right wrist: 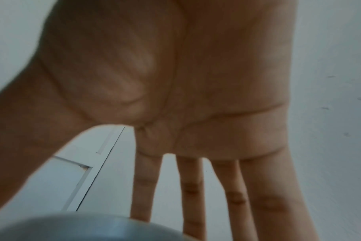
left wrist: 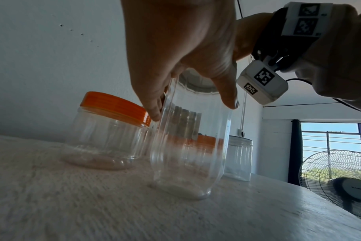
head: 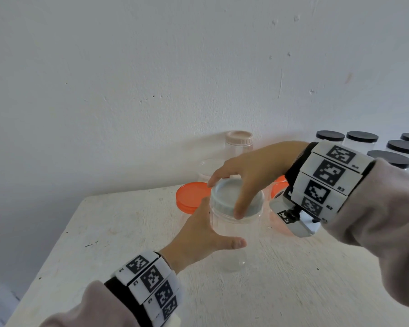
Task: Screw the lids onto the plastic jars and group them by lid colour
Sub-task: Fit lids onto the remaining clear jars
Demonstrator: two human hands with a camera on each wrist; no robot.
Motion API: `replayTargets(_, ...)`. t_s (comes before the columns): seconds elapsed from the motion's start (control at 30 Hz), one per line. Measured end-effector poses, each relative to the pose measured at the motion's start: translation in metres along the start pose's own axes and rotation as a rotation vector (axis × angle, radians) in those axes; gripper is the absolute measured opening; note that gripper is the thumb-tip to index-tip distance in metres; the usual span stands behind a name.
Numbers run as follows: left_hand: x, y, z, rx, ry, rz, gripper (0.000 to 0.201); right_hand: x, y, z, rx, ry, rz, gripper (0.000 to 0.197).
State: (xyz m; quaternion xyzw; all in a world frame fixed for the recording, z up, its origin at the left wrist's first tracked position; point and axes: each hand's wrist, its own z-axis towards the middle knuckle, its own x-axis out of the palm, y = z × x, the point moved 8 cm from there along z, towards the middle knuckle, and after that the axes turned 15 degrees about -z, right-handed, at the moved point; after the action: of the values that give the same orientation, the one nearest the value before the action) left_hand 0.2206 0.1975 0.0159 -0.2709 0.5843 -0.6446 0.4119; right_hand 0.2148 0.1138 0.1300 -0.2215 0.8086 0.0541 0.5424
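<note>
A clear plastic jar [head: 232, 228] [left wrist: 190, 146] stands upright in the middle of the white table [head: 293, 279]. My left hand [head: 198, 232] [left wrist: 175, 48] grips its body, thumb on the near side and fingers round the far side. A clear, greyish lid [head: 229, 194] [left wrist: 196, 83] [right wrist: 82, 228] sits on its mouth. My right hand [head: 250, 171] [right wrist: 196, 97] comes down over the lid and holds its rim between the thumb at the front and the fingers at the back.
Two orange-lidded jars [head: 190, 197] [head: 279, 185] [left wrist: 107, 138] stand just behind the held jar. A beige-lidded jar [head: 239, 139] and a clear-lidded one [head: 209, 167] stand near the wall. Several black-lidded jars [head: 361, 136] are grouped at the back right. A fan [left wrist: 340, 184] stands beyond the table.
</note>
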Motion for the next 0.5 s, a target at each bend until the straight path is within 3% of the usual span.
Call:
replayTargets(0.13, 0.0006, 0.0002, -0.0008, -0.004, 0.001, -0.019, 0.09, 0.001, -0.0036, 0.0034, 0.086, -0.037, 0.005, 0.07)
replayTargets(0.23, 0.001, -0.0009, -0.0019, -0.003, 0.006, -0.014, 0.083, 0.0024, -0.0079, 0.0034, 0.138, -0.029, -0.005, 0.078)
replayTargets(0.33, 0.0003, 0.0004, -0.0005, -0.007, 0.002, -0.01, 0.089, 0.0023, -0.0056, 0.0016, 0.07, 0.017, 0.009, 0.09)
replayTargets(0.5, -0.0007, 0.0, -0.0007, -0.007, -0.015, 0.013, 0.095, -0.0028, -0.0002, -0.0021, 0.0, 0.001, 0.021, 0.072)
